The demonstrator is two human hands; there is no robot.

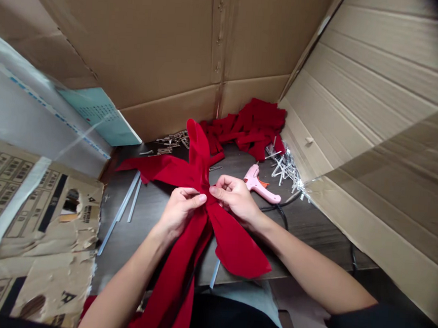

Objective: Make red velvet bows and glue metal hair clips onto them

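Note:
A red fabric bow (236, 242) with a standing loop and long hanging tails is held over the table's front half. My left hand (182, 209) pinches its gathered middle from the left, thumb on top. From the right, my right hand (234, 197) grips the same middle, its fingertips close to my left thumb. The fingers cover the knot or centre, so I cannot make out how it is fastened. Just beyond my right hand lies a pink glue gun (258, 183) with an orange trigger, its nozzle pointing away from me.
Red fabric pieces (261, 119) are heaped at the back. Metal clips (174, 140) lie left of them, silvery twist ties (286, 165) right. Clear glue sticks (121, 210) rest on the dark table (308, 224). Cardboard walls (167, 37) enclose the back and right; a carton (62, 233) stands left.

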